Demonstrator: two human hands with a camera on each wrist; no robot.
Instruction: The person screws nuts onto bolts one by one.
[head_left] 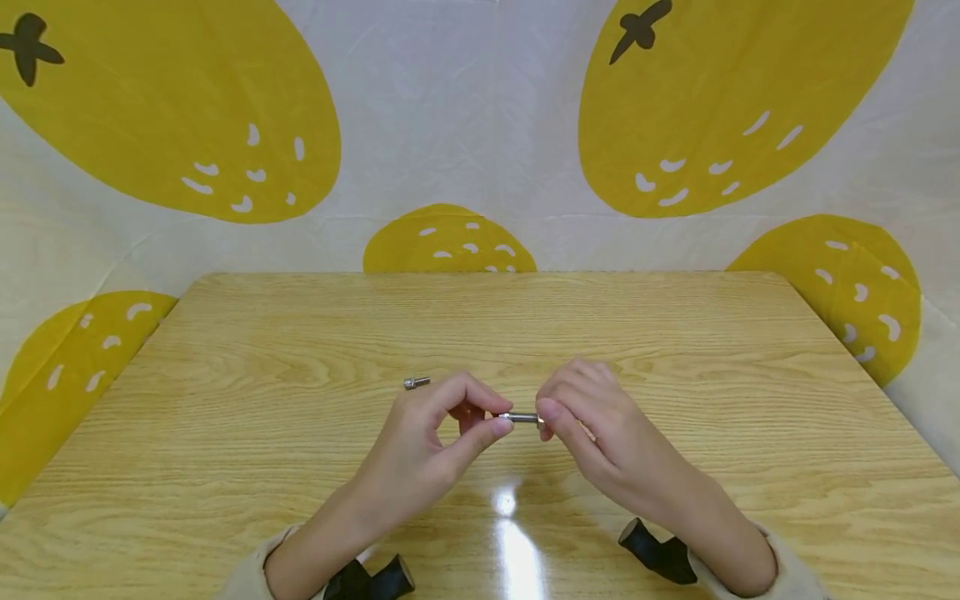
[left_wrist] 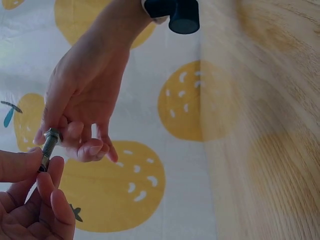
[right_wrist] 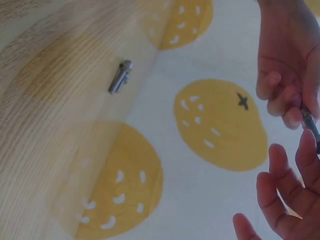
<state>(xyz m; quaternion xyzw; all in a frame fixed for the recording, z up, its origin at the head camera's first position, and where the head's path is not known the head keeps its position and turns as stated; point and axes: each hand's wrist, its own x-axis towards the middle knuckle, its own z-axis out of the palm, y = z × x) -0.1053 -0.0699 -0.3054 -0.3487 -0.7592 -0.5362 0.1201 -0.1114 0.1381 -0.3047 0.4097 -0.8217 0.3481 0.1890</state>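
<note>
A small metal bolt (head_left: 523,417) is held level between both hands above the table. My left hand (head_left: 435,433) pinches its left end between thumb and fingertips. Threads show along the shank in the left wrist view, with a hex nut (left_wrist: 52,134) at the end by the other hand. My right hand (head_left: 600,421) has thumb and index finger at that nut, partly covering it, while the other fingers bend loosely. On the table behind the left hand lies a second screw (head_left: 417,382) with a round head.
The wood-grain table (head_left: 300,333) reaches back to a white cloth (head_left: 450,125) printed with large yellow fruits. Black wrist mounts (head_left: 660,552) sit under both forearms. Light glares off the tabletop near the front.
</note>
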